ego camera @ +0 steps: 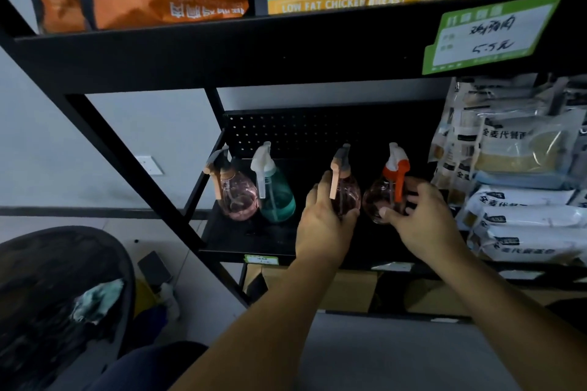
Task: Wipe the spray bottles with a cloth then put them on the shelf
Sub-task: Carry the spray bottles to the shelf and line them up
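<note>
At far left a teal cloth [97, 300] lies on a dark chair seat [47, 279], well apart from the black shelf [247, 244]. On the shelf stand four spray bottles in a row: a pink bottle [236, 195], a teal bottle [277, 197], then a pink bottle with a peach trigger [346, 194], which the left hand [324, 216] grips with curled fingers. The right hand [419, 216] curls its fingers round the orange-trigger bottle [386, 200]. White food packets [524, 216] fill the shelf's right end.

Four upright spray bottles [313, 192] on black shelf [247, 241], cloth [97, 300] on chair
</note>
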Motion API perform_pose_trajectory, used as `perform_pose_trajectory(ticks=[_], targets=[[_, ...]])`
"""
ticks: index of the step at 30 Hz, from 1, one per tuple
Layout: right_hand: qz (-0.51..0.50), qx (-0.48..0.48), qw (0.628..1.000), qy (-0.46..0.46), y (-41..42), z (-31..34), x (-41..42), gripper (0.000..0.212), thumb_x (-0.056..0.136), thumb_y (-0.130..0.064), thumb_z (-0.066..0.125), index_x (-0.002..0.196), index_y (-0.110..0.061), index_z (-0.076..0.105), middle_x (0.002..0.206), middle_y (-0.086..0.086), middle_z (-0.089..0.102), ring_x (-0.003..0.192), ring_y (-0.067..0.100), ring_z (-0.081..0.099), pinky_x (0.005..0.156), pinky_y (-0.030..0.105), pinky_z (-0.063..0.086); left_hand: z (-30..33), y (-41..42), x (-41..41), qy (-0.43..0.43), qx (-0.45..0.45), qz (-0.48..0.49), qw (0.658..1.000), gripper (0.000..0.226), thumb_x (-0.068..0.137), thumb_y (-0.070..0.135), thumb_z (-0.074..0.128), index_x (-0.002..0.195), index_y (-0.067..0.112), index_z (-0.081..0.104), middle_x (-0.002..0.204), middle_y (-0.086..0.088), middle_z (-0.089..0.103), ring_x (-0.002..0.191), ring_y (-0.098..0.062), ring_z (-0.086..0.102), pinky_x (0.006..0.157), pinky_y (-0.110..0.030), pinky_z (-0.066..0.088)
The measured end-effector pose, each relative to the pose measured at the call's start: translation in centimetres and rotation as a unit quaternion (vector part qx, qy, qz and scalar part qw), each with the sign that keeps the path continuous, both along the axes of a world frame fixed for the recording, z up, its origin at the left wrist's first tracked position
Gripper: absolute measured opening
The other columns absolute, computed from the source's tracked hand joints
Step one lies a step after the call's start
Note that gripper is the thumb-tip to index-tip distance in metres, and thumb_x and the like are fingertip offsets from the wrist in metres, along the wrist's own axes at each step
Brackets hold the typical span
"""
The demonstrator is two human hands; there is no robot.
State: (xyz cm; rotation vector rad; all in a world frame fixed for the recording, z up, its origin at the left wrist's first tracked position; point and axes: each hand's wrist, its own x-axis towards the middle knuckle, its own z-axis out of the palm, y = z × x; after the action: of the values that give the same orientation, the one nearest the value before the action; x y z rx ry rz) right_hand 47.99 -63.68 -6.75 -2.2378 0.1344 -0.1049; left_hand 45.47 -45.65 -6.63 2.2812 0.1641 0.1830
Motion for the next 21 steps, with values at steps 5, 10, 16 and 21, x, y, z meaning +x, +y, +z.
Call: perform_pose_trajectory(ticks=[5,10,16,21], targets=[[-0.004,0.01,1.0,0.001,0.1,0.0,0.4,0.059,0.088,-0.025,0.082,0.136,-0.011,0.051,0.137,0.011,0.057,0.119,0.029,0.064,0.098,0.041,0.053,-0.5,0.0,0.2,-0.014,-0.021,0.018,1.0,0.072,0.1,0.028,0.07,0.159,0.03,0.031,0.147,-0.003,0.049,0.124,-0.025,0.061,0.096,-0.037,0.055],[0.0,0.015,1.0,-0.001,0.5,0.0,0.5,0.057,0.087,-0.024,0.083,0.134,-0.01,0.053,0.134,0.013,0.059,0.116,0.029,0.066,0.097,0.044,0.055,-0.7,-0.6,0.1,-0.03,-0.027,0.048,0.998,0.072,0.1,0.03,0.07,0.158,0.033,0.029,0.143,-0.003,0.049,0.125,-0.025,0.059,0.1,-0.044,0.056],[0.016,0.02,1.0,-0.004,1.4,-0.2,0.7,0.06,0.086,-0.025,0.084,0.136,-0.014,0.053,0.131,0.01,0.06,0.115,0.026,0.066,0.099,0.046,0.055,-0.8,0.0,-0.6,-0.038,-0.005,0.076,0.996,0.071,0.1,0.032,0.07,0.159,0.033,0.029,0.149,0.0,0.05,0.13,-0.025,0.059,0.1,-0.046,0.056],[0.019,0.014,1.0,0.0,2.4,-0.4,0.8,0.058,0.086,-0.026,0.083,0.134,-0.014,0.054,0.131,0.009,0.059,0.114,0.026,0.066,0.099,0.045,0.055,-0.6,0.9,-0.8,-0.037,0.062,0.086,0.994,0.074,0.101,0.036,0.069,0.162,0.026,0.028,0.154,0.0,0.048,0.139,-0.023,0.052,0.104,-0.043,0.055]])
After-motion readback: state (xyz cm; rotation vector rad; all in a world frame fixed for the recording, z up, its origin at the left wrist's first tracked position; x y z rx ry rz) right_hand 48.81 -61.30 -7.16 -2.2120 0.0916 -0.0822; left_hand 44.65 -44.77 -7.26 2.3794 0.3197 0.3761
